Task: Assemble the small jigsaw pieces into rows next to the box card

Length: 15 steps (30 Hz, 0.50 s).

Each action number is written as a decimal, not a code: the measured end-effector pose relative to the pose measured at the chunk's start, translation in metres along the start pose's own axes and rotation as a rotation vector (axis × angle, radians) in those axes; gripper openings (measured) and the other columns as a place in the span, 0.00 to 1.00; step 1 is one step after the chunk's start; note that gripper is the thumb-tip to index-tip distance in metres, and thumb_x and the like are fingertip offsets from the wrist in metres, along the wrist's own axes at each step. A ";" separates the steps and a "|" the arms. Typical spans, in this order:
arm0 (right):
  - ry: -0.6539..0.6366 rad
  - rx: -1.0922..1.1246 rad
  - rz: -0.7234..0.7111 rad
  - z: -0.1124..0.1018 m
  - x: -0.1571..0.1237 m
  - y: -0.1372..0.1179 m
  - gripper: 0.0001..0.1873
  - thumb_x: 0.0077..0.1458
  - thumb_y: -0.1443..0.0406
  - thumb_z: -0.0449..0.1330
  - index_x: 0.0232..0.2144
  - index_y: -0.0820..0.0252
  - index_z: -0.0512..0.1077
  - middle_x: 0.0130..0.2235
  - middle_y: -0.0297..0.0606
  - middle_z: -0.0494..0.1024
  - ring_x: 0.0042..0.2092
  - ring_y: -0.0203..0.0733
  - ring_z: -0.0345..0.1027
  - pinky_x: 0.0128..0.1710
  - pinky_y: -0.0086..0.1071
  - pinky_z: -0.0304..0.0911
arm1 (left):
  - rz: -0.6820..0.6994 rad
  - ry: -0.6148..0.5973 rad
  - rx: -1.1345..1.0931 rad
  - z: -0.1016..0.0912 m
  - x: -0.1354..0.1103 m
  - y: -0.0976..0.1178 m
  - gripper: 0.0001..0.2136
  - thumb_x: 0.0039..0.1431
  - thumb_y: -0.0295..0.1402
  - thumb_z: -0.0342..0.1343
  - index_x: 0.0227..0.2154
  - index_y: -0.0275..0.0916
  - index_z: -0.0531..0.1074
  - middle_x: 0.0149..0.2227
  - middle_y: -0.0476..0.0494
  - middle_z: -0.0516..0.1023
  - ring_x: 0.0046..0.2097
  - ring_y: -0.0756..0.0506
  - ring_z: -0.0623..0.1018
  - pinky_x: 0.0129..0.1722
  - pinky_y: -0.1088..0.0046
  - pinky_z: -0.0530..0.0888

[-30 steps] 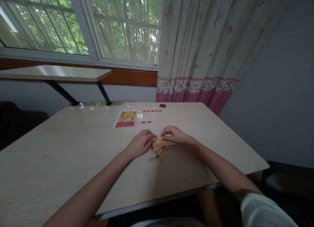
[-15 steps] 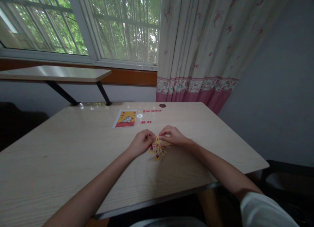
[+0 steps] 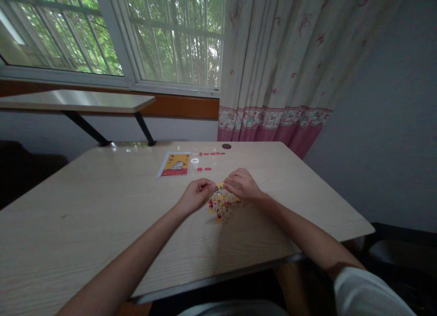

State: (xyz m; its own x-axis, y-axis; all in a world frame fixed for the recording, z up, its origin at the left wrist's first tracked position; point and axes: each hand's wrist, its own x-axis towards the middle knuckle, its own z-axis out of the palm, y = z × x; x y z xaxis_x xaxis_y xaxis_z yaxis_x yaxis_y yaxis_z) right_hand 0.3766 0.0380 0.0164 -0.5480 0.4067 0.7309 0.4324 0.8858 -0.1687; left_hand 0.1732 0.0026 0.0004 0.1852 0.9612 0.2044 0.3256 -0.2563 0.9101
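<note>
A small heap of yellow, white and red jigsaw pieces (image 3: 222, 205) lies on the pale wooden table (image 3: 102, 216). My left hand (image 3: 195, 196) hovers at the heap's left edge with its fingers curled in a pinch. My right hand (image 3: 241, 184) is at the heap's far right edge, fingers pinched together. Between the two hands' fingertips is a small yellow piece (image 3: 220, 185); which hand grips it I cannot tell. Farther back lie a yellow and red picture card (image 3: 175, 164) and short rows of joined red pieces (image 3: 204, 169).
A second row of red pieces (image 3: 211, 154) and a small white ring (image 3: 195, 160) lie near the table's far edge, beside a round cable hole (image 3: 226, 146). A shelf (image 3: 78, 102) juts out under the window. A curtain (image 3: 283, 65) hangs at the back right.
Both hands have lifted slightly and moved toward the far side of the heap, keeping their fingertips together over it. The heap looks a little more spread out.
</note>
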 end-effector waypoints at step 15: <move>0.138 -0.021 0.023 0.001 -0.001 -0.005 0.06 0.52 0.62 0.58 0.29 0.57 0.73 0.27 0.36 0.74 0.32 0.36 0.65 0.35 0.34 0.56 | 0.439 0.273 0.303 -0.003 -0.012 0.021 0.05 0.53 0.33 0.56 0.31 0.38 0.74 0.29 0.46 0.72 0.34 0.48 0.71 0.34 0.72 0.68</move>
State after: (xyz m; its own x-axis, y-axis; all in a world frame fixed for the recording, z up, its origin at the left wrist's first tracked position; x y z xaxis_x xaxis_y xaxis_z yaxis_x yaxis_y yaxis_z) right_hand 0.3744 0.0331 0.0156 -0.4349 0.3910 0.8112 0.4594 0.8711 -0.1736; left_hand 0.1746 -0.0135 0.0182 0.1302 0.7401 0.6597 0.5299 -0.6144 0.5846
